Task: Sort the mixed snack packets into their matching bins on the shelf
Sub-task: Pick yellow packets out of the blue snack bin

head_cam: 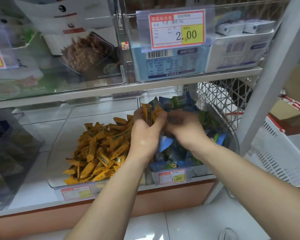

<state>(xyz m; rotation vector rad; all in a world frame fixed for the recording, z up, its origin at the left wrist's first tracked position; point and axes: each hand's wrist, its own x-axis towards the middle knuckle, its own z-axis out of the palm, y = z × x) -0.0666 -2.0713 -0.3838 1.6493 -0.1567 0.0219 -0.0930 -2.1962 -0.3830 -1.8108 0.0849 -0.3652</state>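
Strays being pulled from the blue bin, centre right of frame.
A bunch of orange packets (150, 115) is gripped upright in the left hand (145, 134) above the blue bin (233, 144). The right hand (185, 127) is dug into the blue packets (164, 142), fingers curled; anything held cannot be told. Likely next: the bunch is carried left over the divider and dropped onto the orange pile (97, 149) in the orange bin (62, 129).

Readable: upper price tag (177, 28) on the top clear bin (232, 54) shows "2.00", lower price tag (172, 176) on the blue-packet bin (232, 146) shows "1.00"; remaining tag print, barcode box text and packet lettering too blurred.
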